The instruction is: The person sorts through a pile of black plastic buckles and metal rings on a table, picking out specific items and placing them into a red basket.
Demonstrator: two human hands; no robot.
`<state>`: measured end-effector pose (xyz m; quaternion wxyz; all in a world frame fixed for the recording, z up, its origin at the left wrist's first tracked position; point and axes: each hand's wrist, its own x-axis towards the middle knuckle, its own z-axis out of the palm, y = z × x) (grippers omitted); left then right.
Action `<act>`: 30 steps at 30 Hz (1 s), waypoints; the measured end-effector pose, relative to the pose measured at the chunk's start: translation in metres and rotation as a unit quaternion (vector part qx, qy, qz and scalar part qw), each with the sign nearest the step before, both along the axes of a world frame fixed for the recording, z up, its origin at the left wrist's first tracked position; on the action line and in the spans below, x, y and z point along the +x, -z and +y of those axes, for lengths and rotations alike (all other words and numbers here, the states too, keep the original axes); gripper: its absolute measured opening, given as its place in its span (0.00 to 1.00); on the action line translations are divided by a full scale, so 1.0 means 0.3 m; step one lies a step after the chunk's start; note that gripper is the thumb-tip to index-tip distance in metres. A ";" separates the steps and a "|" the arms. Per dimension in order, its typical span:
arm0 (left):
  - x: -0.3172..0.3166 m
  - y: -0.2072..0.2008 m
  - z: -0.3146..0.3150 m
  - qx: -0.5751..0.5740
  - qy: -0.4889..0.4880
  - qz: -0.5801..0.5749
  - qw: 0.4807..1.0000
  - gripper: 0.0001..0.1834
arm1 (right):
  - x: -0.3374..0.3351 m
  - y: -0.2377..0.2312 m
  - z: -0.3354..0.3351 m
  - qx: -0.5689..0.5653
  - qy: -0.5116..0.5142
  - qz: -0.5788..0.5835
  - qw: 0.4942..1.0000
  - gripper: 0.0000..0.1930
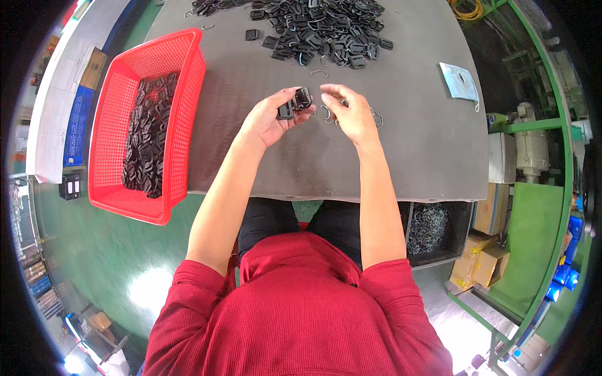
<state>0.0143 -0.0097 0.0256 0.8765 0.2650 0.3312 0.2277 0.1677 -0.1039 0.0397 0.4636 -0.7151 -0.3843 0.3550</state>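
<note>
My left hand (268,120) holds a few black plastic buckles (302,98) over the table, the thumb on top and the fingers beneath. Just to the right, my right hand (352,116) has its fingers bent, with thumb and forefinger tips close together and pointing at the buckles. Whether a small part sits between those tips I cannot make out. Bent metal wire hooks (377,118) show beside and partly under the right hand. Beyond the hands, another wire hook (319,73) lies on the grey table (263,166).
A large heap of black buckles (326,31) covers the far part of the table. At the left edge stands a red plastic basket (177,141) with many black pieces inside. A blue face mask (459,81) lies right. Below the table edge, a dark bin (463,233) holds metal hooks.
</note>
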 end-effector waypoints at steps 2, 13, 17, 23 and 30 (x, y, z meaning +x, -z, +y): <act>-0.006 -0.013 -0.006 0.028 0.034 -0.011 0.999 0.15 | -0.004 -0.006 -0.016 -0.026 -0.035 0.067 0.997 0.14; -0.003 -0.006 -0.005 0.025 0.079 -0.011 0.996 0.15 | -0.017 0.061 -0.046 0.019 -0.121 0.107 0.987 0.11; -0.007 -0.034 -0.014 0.068 0.081 0.024 0.994 0.15 | -0.010 0.052 -0.073 -0.014 -0.084 0.212 0.974 0.09; 0.027 0.008 -0.061 0.242 -0.006 0.017 0.970 0.13 | 0.020 0.108 -0.098 -0.010 -0.021 0.549 0.836 0.08; 0.032 0.115 -0.118 -0.037 -0.099 -0.042 0.993 0.15 | -0.041 0.063 -0.091 0.014 0.141 -0.081 0.986 0.13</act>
